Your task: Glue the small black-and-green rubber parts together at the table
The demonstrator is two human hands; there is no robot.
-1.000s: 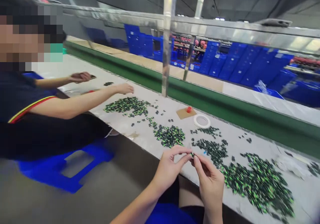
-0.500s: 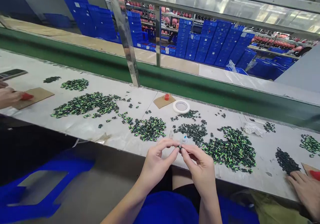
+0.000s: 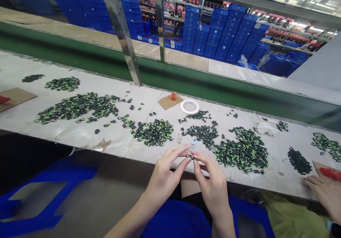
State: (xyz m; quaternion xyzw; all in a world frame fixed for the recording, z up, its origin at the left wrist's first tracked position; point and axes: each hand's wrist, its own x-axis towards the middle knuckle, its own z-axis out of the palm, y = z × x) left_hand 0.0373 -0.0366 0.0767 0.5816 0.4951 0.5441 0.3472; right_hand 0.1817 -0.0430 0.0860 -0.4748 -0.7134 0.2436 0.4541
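Note:
My left hand [image 3: 165, 170] and my right hand [image 3: 211, 177] meet at the table's front edge, fingertips pinching a small dark green piece [image 3: 191, 156] between them. Just beyond the fingers stands a small clear bottle with a blue tip [image 3: 194, 142]. A pile of green-and-black pieces [image 3: 153, 132] lies to the left of my hands, and a larger one [image 3: 242, 151] to the right. Between them is a heap of plain dark pieces [image 3: 204, 134]. Farther back are a white tape roll [image 3: 189, 107] and a red cup [image 3: 173, 96] on cardboard [image 3: 166, 103].
A wide pile of pieces [image 3: 77, 106] covers the left of the white table [image 3: 128, 138]. At the right edge, another person's hand [image 3: 323, 192] rests near dark pieces [image 3: 299, 161] and a red item [image 3: 330, 173]. A metal post [image 3: 122, 36] rises behind; a crumpled tissue [image 3: 265, 128] lies right.
The view has shifted, so the table's contents appear higher and mostly farther left. The other person's hand at the left has left the view. My hands still hold the small piece together.

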